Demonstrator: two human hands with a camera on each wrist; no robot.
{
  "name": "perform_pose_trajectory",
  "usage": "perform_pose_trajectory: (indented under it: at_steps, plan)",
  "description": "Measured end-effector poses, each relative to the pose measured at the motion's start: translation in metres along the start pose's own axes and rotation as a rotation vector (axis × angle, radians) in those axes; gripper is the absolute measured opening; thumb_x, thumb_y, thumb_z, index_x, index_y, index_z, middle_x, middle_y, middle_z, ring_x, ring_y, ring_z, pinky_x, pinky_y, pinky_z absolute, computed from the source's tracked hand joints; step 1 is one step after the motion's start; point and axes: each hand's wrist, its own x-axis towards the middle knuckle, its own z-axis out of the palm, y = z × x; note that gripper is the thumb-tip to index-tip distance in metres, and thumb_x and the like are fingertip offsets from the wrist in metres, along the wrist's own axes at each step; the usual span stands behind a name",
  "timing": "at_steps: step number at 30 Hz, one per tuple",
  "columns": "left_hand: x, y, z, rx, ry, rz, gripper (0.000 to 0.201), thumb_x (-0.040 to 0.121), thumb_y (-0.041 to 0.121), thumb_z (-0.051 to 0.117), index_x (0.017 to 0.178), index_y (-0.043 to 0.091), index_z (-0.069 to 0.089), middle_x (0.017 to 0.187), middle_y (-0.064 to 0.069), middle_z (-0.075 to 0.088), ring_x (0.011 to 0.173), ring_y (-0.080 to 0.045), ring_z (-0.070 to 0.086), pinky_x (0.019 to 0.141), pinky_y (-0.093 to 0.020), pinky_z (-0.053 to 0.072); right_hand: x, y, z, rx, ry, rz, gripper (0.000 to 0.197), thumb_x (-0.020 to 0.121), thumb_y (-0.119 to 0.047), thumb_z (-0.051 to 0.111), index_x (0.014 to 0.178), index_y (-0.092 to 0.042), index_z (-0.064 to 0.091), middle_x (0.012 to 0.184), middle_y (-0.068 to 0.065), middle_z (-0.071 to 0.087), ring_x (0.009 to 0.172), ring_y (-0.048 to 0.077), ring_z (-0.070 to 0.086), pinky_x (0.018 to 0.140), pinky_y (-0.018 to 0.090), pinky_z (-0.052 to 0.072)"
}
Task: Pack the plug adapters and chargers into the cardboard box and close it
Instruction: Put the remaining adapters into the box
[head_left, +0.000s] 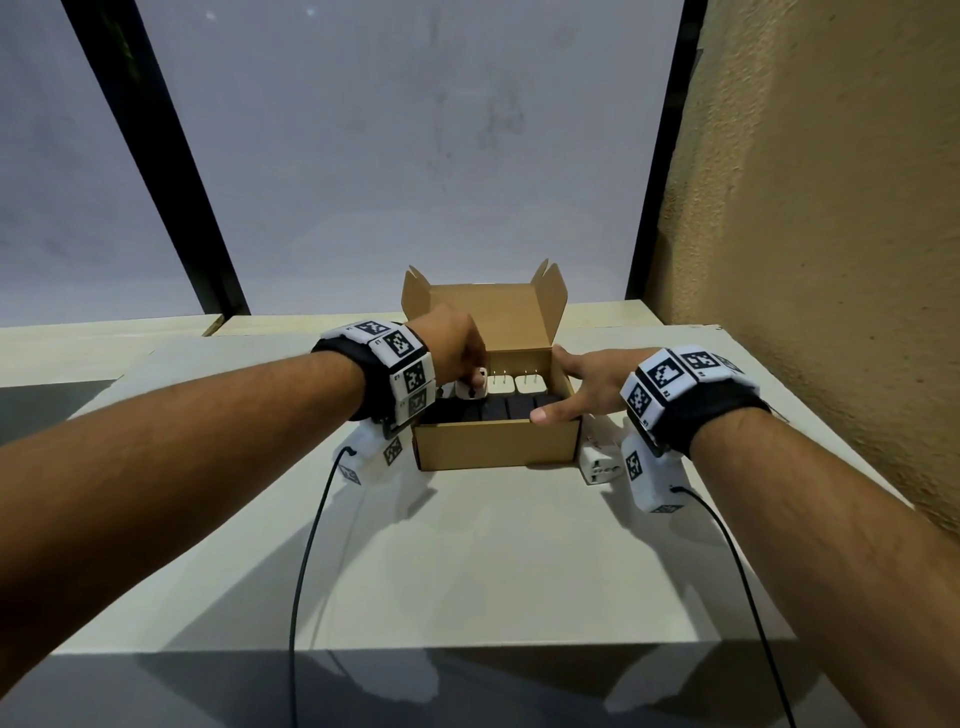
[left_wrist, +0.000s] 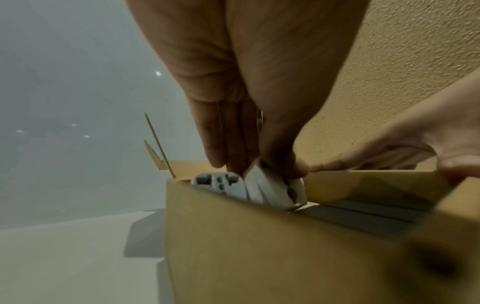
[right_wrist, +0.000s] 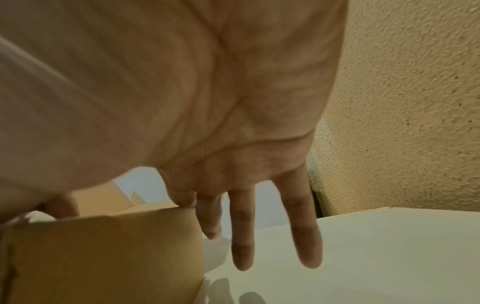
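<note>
A white plug adapter (left_wrist: 272, 189) is pinched in the left hand (head_left: 452, 348), a narrow grip, and held tilted over the cardboard box (head_left: 496, 449) at its 10 o'clock corner, just beside a seated adapter (left_wrist: 221, 184). The right hand (head_left: 576, 384), fingers spread, is laid on the 3 o'clock wall.

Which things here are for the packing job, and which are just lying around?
For the job:
- box, lid open
- white adapter, pinched by the left hand
- black chargers and white plugs inside
- adapter on the table beside the box
- right hand steadying the box

Just there:
- table
- wall
- wrist cables
</note>
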Motion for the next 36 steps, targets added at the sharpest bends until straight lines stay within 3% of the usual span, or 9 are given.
perform_pose_trajectory:
  at_steps: [9, 13, 18, 22, 25, 28, 31, 34, 36]
  plan:
    - [0.008, -0.006, 0.014, 0.000, -0.074, -0.053, 0.024, 0.093, 0.016, 0.057, 0.113, 0.011, 0.070, 0.100, -0.006, 0.071, 0.091, -0.023, 0.067, 0.088, -0.036, 0.056, 0.003, 0.001, 0.001, 0.003, -0.011, 0.013, 0.110, 0.072, -0.078, 0.050, 0.154, -0.026, -0.002, 0.156, 0.008, 0.030, 0.141, 0.030, 0.031, 0.112, 0.045, 0.027]
    - [0.010, -0.008, 0.021, 0.090, -0.065, -0.024, 0.022, 0.090, 0.020, 0.062, 0.110, 0.019, 0.071, 0.103, -0.006, 0.071, 0.091, -0.024, 0.068, 0.084, -0.040, 0.057, 0.004, 0.002, 0.001, 0.015, -0.013, 0.011, 0.110, 0.072, -0.078, 0.050, 0.154, -0.026, -0.003, 0.156, 0.008, 0.029, 0.142, 0.030, 0.030, 0.113, 0.045, 0.026]
    - [0.002, -0.010, 0.019, 0.052, -0.016, 0.017, 0.034, 0.083, 0.038, 0.067, 0.112, 0.020, 0.069, 0.111, -0.002, 0.066, 0.100, -0.023, 0.063, 0.086, -0.039, 0.055, 0.005, 0.003, 0.002, 0.024, -0.009, 0.007, 0.109, 0.073, -0.077, 0.050, 0.154, -0.026, -0.003, 0.157, 0.008, 0.028, 0.142, 0.030, 0.029, 0.113, 0.045, 0.025]
    - [-0.032, 0.018, 0.005, -0.026, 0.180, 0.128, 0.027, 0.085, 0.039, 0.064, 0.104, 0.020, 0.070, 0.107, 0.002, 0.057, 0.096, -0.016, 0.058, 0.084, -0.035, 0.053, 0.005, 0.004, 0.003, 0.036, -0.019, 0.001, 0.111, 0.072, -0.079, 0.050, 0.154, -0.028, -0.004, 0.156, 0.007, 0.031, 0.141, 0.030, 0.032, 0.114, 0.046, 0.027]
    - [-0.070, 0.058, 0.010, -0.060, 0.116, 0.387, 0.021, 0.085, 0.038, 0.062, 0.095, 0.022, 0.071, 0.094, 0.006, 0.055, 0.077, -0.010, 0.051, 0.074, -0.031, 0.052, 0.005, 0.004, 0.004, 0.023, 0.010, -0.017, 0.102, 0.080, -0.069, 0.053, 0.154, -0.027, -0.003, 0.151, 0.010, 0.040, 0.135, 0.029, 0.040, 0.108, 0.039, 0.032]
    - [-0.090, 0.088, 0.034, 0.006, -0.048, 0.514, 0.030, 0.089, 0.040, 0.056, 0.116, 0.027, 0.063, 0.120, 0.007, 0.055, 0.096, -0.010, 0.054, 0.082, -0.029, 0.051, 0.003, 0.003, 0.003, 0.008, -0.002, 0.004, 0.100, 0.081, -0.070, 0.048, 0.153, -0.027, -0.007, 0.152, 0.010, 0.037, 0.137, 0.030, 0.038, 0.108, 0.040, 0.031]
    - [-0.087, 0.102, 0.052, 0.068, -0.060, 0.550, 0.050, 0.089, 0.035, 0.058, 0.137, 0.029, 0.045, 0.144, 0.004, 0.038, 0.122, -0.018, 0.048, 0.092, -0.035, 0.052, 0.001, 0.001, 0.003, 0.018, -0.029, 0.009, 0.104, 0.078, -0.075, 0.047, 0.153, -0.029, -0.008, 0.155, 0.010, 0.031, 0.139, 0.032, 0.034, 0.110, 0.042, 0.028]
    - [-0.078, 0.106, 0.061, 0.170, -0.038, 0.553, 0.063, 0.090, 0.036, 0.056, 0.146, 0.024, 0.030, 0.155, 0.000, 0.025, 0.128, -0.024, 0.045, 0.096, -0.041, 0.050, 0.001, 0.001, 0.001, -0.002, -0.025, 0.012, 0.104, 0.078, -0.074, 0.047, 0.153, -0.027, -0.007, 0.156, 0.011, 0.029, 0.140, 0.032, 0.032, 0.112, 0.043, 0.026]
    - [-0.074, 0.106, 0.063, 0.169, -0.038, 0.520, 0.065, 0.091, 0.036, 0.054, 0.148, 0.021, 0.027, 0.154, -0.002, 0.028, 0.129, -0.025, 0.044, 0.101, -0.041, 0.046, 0.002, 0.001, 0.001, -0.011, -0.018, 0.004, 0.104, 0.079, -0.074, 0.047, 0.153, -0.025, -0.007, 0.155, 0.011, 0.030, 0.140, 0.032, 0.032, 0.111, 0.043, 0.026]
